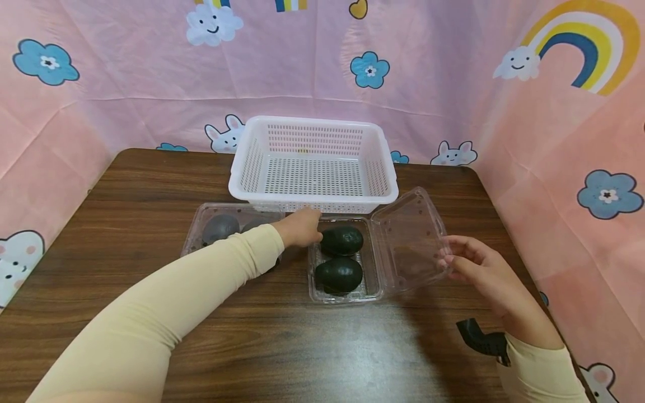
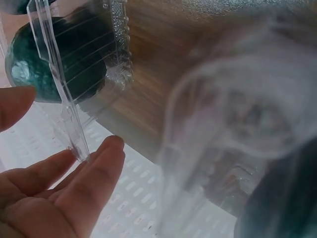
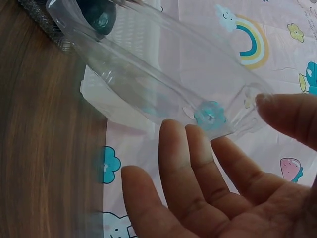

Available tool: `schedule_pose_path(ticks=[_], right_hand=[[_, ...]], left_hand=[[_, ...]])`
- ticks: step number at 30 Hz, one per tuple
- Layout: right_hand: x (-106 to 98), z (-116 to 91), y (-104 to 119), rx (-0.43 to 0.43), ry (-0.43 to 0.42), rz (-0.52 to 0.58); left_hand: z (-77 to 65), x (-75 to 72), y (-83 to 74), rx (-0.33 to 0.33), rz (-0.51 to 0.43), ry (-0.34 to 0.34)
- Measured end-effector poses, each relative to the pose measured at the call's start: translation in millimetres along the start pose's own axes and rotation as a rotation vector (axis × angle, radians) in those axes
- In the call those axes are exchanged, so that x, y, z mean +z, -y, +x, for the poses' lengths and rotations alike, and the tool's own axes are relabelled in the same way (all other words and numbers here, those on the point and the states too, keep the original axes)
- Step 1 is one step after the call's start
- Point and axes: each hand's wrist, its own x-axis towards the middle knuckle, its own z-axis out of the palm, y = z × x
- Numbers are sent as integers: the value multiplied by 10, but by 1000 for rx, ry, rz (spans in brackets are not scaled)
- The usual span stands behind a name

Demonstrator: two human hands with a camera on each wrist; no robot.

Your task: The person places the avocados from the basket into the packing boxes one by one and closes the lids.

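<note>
Two dark green avocados (image 1: 342, 240) lie one before the other in a clear plastic clamshell box (image 1: 373, 296) with its lid raised to the right. My right hand (image 1: 481, 271) pinches the outer corner of the lid (image 1: 410, 243), thumb on one face and fingers behind, as the right wrist view shows. My left hand (image 1: 301, 226) is at the box's far left corner, beside the far avocado. In the left wrist view its fingertips (image 2: 111, 144) touch the clear rim (image 2: 69, 116), while the thumb stands apart from it.
A white slotted basket (image 1: 312, 198) stands behind the box at the back of the brown table (image 1: 282, 347). Left of the open box, partly behind my left forearm, lies a second clear box (image 1: 193, 238) with dark avocados (image 1: 220, 228) under its lid. Patterned pink cloth hangs around the table.
</note>
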Motion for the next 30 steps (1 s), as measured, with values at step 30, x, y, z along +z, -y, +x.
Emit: schedule_pose_path(ticks=[30], right_hand=[[-7, 27, 300, -37, 54, -137]], left_hand=[[-135, 15, 36, 50, 24, -20]])
